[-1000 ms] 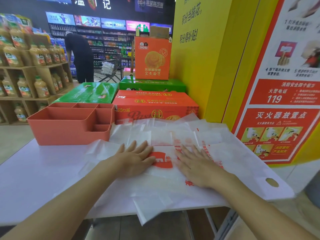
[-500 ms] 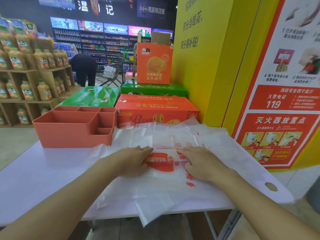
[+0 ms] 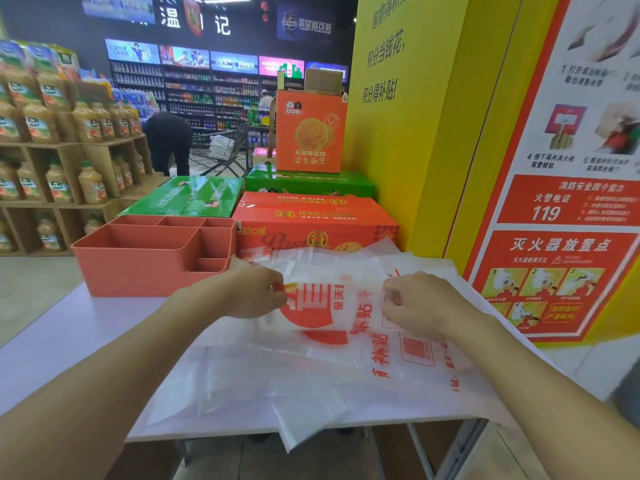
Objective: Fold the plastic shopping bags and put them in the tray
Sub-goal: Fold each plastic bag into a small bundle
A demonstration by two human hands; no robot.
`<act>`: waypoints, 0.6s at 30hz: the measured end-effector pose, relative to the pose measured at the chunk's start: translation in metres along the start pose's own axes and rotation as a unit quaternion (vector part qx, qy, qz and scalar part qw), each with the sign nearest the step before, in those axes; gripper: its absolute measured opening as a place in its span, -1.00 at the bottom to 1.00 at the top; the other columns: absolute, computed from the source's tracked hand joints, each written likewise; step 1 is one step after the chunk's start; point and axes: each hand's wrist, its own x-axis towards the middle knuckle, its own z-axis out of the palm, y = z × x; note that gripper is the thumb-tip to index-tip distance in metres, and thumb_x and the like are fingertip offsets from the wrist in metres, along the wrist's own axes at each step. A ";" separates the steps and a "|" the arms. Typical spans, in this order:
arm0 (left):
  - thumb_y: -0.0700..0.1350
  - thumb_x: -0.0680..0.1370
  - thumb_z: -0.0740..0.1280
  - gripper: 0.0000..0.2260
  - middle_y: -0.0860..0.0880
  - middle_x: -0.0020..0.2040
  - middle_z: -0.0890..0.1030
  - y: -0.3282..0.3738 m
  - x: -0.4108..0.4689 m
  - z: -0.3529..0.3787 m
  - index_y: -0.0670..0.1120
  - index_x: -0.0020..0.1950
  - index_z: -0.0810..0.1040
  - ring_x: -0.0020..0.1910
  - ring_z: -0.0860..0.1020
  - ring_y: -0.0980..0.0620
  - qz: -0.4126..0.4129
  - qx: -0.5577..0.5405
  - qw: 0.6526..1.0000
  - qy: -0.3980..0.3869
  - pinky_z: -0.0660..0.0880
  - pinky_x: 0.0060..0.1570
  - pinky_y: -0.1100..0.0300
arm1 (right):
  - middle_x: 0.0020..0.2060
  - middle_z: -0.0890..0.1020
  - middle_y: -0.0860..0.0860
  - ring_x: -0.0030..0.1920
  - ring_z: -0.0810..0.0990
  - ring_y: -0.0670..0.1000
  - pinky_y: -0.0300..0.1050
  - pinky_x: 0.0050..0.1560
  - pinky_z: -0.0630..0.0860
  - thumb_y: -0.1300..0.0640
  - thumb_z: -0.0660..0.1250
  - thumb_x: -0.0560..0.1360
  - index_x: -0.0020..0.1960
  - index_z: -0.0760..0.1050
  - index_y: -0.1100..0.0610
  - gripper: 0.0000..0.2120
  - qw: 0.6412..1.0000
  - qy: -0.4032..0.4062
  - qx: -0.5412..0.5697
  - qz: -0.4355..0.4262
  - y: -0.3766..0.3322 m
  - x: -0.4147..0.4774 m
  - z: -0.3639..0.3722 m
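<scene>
A supermarket: wooden racks point(image 3: 69, 174) full of juice bottles point(image 3: 91, 183) on the left, long drinks shelves point(image 3: 194, 95) under lit screens point(image 3: 235, 62) at the back, a shopping cart point(image 3: 221, 152) with a shopper point(image 3: 169, 140) bent beside it, and food cartons point(image 3: 311, 216) stacked by a yellow pillar point(image 3: 415, 133)

Brightness: The shop was bright, with even light from above.
Dark part: The back wall point(image 3: 242, 22) at 12 o'clock was dark, and the screens point(image 3: 235, 62) on it glowed.
Shadows: Only soft, faint ones lay on the table point(image 3: 69, 341).
Shine: The green box point(image 3: 187, 199) at 11 o'clock had white shine on top. The plastic bags point(image 3: 346, 368) shone a little.
Blur: The poster point(image 3: 568, 216) at 3 o'clock was smeared. The bottles point(image 3: 41, 123) at 9 o'clock were fuzzy.
Bending: The yellow wall point(image 3: 408, 133) leaned. The left arm point(image 3: 104, 375) at 7 o'clock and the right arm point(image 3: 554, 393) at 5 o'clock looked stretched.
</scene>
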 end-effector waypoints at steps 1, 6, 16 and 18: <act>0.10 0.63 0.18 -0.76 0.03 -0.09 0.55 -0.002 0.001 -0.001 0.04 0.05 0.58 0.06 0.51 -0.07 -0.003 -0.003 1.000 0.002 0.39 0.17 0.07 | -0.37 0.48 -0.09 -0.33 0.38 -0.11 -0.09 -0.31 0.31 0.02 0.26 0.52 -0.29 0.35 -0.04 -0.78 1.000 -0.006 -0.007 0.006 0.000 0.002 -0.001; 0.24 0.57 0.26 -0.77 -0.02 0.06 0.57 -0.019 0.011 -0.001 0.10 0.02 0.51 0.11 0.48 -0.08 -0.029 -0.018 0.999 -0.016 0.50 0.12 0.00 | -0.18 0.57 -0.07 -0.17 0.50 -0.01 -0.05 -0.21 0.42 -0.05 0.23 0.50 -0.06 0.45 -0.06 -0.91 0.998 -0.018 -0.051 0.030 0.004 0.012 0.004; 0.25 0.52 0.34 -0.49 0.00 0.39 0.42 -0.032 0.010 0.022 0.14 0.43 0.40 0.37 0.40 -0.08 -0.034 0.065 0.997 0.006 0.40 0.25 -0.03 | 0.44 0.40 0.00 0.39 0.37 0.12 0.12 0.37 0.35 -0.14 0.16 0.55 0.52 0.28 -0.05 -0.45 0.993 -0.057 -0.095 0.034 0.017 0.018 0.038; 0.10 0.57 0.32 -0.53 0.03 0.45 0.41 -0.023 0.010 0.024 0.15 0.48 0.36 0.44 0.35 -0.07 0.018 0.057 0.998 0.029 0.38 0.33 -0.04 | 0.52 0.35 -0.02 0.47 0.32 0.10 0.08 0.47 0.27 -0.03 0.14 0.59 0.56 0.24 -0.04 -0.46 0.996 -0.048 -0.078 0.008 0.012 0.019 0.041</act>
